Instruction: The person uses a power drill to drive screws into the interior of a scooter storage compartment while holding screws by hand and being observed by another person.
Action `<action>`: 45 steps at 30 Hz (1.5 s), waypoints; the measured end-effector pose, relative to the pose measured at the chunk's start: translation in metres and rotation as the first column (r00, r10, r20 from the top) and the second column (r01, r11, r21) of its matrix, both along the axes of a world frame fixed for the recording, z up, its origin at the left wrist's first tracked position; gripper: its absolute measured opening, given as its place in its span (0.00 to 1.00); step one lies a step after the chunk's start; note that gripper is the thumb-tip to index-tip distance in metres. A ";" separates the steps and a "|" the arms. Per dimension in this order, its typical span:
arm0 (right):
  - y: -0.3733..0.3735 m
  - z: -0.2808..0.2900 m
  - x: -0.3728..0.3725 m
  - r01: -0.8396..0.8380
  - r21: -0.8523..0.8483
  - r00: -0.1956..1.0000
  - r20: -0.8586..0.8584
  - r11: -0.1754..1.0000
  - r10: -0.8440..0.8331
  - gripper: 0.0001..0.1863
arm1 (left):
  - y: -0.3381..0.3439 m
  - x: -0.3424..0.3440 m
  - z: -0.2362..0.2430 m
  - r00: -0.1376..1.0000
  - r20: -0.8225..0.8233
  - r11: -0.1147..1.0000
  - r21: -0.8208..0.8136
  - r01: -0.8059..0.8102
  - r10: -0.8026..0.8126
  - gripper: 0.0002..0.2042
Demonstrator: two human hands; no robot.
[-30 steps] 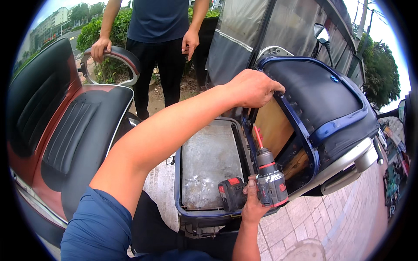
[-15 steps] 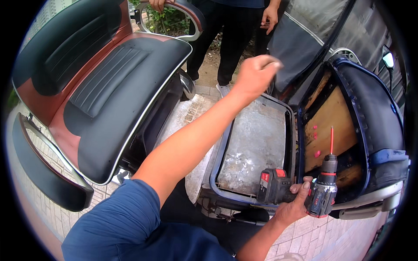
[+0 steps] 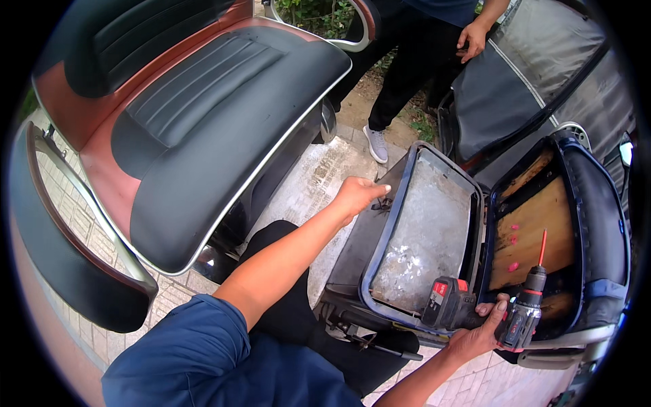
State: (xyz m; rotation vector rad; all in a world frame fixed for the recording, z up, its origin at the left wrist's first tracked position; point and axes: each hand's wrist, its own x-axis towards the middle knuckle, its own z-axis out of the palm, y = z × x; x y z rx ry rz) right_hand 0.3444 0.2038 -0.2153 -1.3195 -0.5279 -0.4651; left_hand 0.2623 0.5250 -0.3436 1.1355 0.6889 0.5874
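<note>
The right hand (image 3: 483, 332) has its grip clamped on the handle of a cordless drill (image 3: 521, 313). The drill stands upright with a red bit pointing up, directly in front of the near edge of the overturned seat frame (image 3: 407, 203). The left hand (image 3: 357, 196) reaches to the frame's far left edge; its fingers are drawn together at a small dark part there, and it cannot be told whether that part is clamped. A hinged cushion with a wooden underside (image 3: 529, 230) stands open just right of the frame. A black and brown chair (image 3: 203, 129) lies well left of it. Beyond the frame stands another person (image 3: 413, 61).
</note>
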 end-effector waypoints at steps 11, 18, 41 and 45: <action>0.003 0.008 -0.010 -0.046 0.059 0.993 -0.103 0.997 0.052 0.09 | -0.012 -0.003 0.004 0.997 0.020 0.993 -0.086 0.077 -0.076 0.13; -0.002 0.004 -0.006 -0.023 0.067 0.999 -0.020 0.997 0.024 0.14 | -0.010 0.001 -0.036 0.999 0.030 0.942 -0.337 0.000 0.011 0.09; 0.014 0.009 -0.019 -0.009 0.037 1.000 0.019 0.999 0.008 0.19 | -0.028 0.010 -0.082 0.990 0.135 0.824 -0.555 0.114 -0.046 0.08; 0.005 0.011 -0.015 -0.031 0.034 0.998 0.046 0.999 0.030 0.20 | -0.034 0.004 -0.071 0.992 0.083 0.854 -0.518 -0.042 0.099 0.04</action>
